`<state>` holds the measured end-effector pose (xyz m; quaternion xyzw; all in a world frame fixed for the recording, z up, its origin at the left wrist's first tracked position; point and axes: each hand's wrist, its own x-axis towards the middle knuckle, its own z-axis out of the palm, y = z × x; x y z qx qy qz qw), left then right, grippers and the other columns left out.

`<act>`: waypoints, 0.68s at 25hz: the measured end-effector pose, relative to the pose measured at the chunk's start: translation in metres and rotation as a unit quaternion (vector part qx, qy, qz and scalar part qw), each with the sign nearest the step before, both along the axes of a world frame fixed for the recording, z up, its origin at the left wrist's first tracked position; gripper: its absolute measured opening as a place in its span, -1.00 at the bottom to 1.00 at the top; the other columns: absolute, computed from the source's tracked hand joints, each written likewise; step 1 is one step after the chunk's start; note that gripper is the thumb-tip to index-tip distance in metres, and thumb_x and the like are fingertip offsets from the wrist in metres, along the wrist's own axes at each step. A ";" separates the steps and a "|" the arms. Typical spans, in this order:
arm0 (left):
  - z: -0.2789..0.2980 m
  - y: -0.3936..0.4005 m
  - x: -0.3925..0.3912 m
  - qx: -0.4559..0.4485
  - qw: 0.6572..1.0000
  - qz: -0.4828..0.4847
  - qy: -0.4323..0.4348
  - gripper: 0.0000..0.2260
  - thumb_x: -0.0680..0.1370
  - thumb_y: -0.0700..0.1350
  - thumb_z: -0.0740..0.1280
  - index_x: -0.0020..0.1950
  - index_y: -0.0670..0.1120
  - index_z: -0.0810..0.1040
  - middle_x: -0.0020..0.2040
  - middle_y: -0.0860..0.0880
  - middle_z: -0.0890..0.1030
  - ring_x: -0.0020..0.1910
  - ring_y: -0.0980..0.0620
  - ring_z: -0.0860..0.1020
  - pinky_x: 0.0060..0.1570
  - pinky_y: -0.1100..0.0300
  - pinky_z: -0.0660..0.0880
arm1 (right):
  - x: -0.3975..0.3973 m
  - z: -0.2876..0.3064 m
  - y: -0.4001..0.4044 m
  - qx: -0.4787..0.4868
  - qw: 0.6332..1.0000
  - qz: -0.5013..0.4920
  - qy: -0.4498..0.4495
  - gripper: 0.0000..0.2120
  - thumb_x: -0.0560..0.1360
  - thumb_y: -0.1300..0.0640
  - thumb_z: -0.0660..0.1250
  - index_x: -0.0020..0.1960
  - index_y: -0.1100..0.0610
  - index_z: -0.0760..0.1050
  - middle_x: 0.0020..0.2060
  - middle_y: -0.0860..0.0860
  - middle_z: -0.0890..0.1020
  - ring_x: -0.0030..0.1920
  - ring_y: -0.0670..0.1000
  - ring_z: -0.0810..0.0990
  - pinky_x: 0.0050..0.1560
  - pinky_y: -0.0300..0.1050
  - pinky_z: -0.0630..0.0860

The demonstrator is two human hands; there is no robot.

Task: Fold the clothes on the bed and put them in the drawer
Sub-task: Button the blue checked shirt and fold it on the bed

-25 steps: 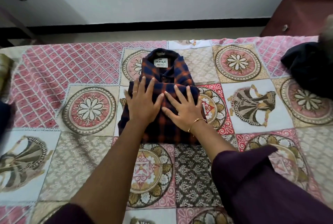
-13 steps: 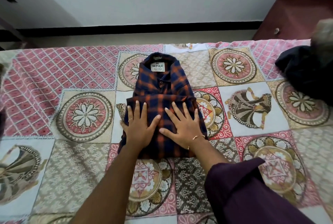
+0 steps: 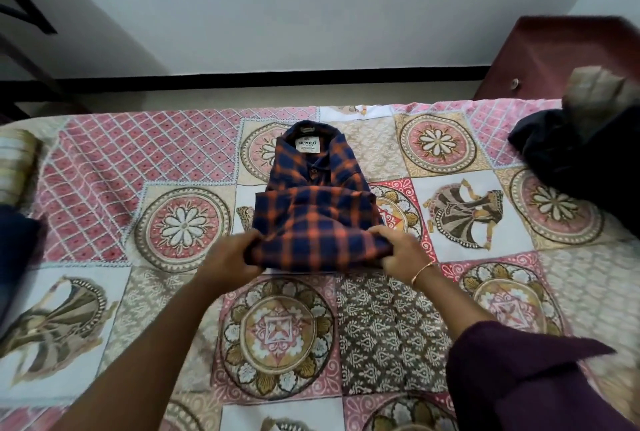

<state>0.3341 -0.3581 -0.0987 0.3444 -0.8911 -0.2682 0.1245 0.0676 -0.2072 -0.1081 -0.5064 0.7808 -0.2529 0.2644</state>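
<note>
Fingers of both hands curl under the near edge of a folded plaid shirt (image 3: 317,212), thumbs on top: the left hand (image 3: 232,259) pinches the near-left corner, the right hand (image 3: 403,252) the near-right. Soft navy-and-orange checked cloth forms a rough rectangle, collar and white label at the far end. It lies mid-bed on a patterned patchwork bedspread (image 3: 104,167). A dark garment heap (image 3: 571,157) sits well apart at the right edge.

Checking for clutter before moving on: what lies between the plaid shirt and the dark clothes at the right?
In the head view, only patterned bedspread separates the plaid shirt from the dark clothes.
</note>
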 end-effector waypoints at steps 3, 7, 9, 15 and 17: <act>0.040 -0.037 -0.024 0.185 0.959 0.159 0.144 -0.83 0.32 -0.17 0.35 -0.10 -0.11 0.53 -0.31 -0.02 0.54 -0.29 0.08 0.49 -0.29 0.28 0.39 | -0.022 0.031 -0.031 -0.085 0.966 -0.134 -0.205 -0.77 0.40 0.41 0.38 0.02 0.24 0.51 -0.11 0.13 0.61 -0.06 0.12 0.58 0.02 -0.08 0.50; 0.063 -0.089 -0.086 0.226 0.895 0.271 0.274 -0.85 0.61 -0.17 0.19 0.17 -0.07 0.39 -0.11 0.01 0.50 -0.09 0.02 0.48 -0.18 0.26 0.43 | -0.046 0.052 -0.111 -0.152 0.936 -0.251 -0.195 -0.86 0.52 0.15 0.32 -0.03 0.24 0.50 -0.16 0.13 0.57 -0.12 0.05 0.52 -0.10 -0.07 0.46; 0.060 -0.119 -0.117 0.195 0.877 0.335 0.284 -0.68 0.63 -0.04 0.16 0.35 -0.11 0.24 -0.13 0.01 0.48 -0.06 -0.04 0.49 -0.08 0.18 0.43 | -0.059 0.046 -0.155 -0.160 0.927 -0.314 -0.130 -0.76 0.54 0.08 0.29 0.05 0.25 0.48 -0.07 0.16 0.59 -0.08 0.09 0.52 -0.12 -0.11 0.39; 0.000 -0.186 -0.164 0.214 0.901 0.369 0.073 -0.35 0.47 0.30 0.25 0.35 -0.14 0.34 0.27 -0.20 0.50 0.22 -0.17 0.48 0.19 0.05 0.41 | -0.098 -0.006 -0.240 0.008 0.921 -0.374 -0.107 -0.65 0.58 0.01 0.19 0.23 0.24 0.40 0.20 0.20 0.53 0.21 0.19 0.49 0.10 -0.08 0.39; -0.025 -0.194 -0.171 0.134 0.922 0.362 -0.009 -0.45 0.47 0.33 0.21 0.18 -0.09 0.52 0.15 -0.17 0.58 0.15 -0.17 0.53 0.09 0.09 0.40 | -0.103 -0.028 -0.251 0.044 0.930 -0.361 -0.043 -0.63 0.59 -0.02 0.17 0.22 0.24 0.43 0.21 0.21 0.52 0.23 0.21 0.47 0.13 -0.06 0.38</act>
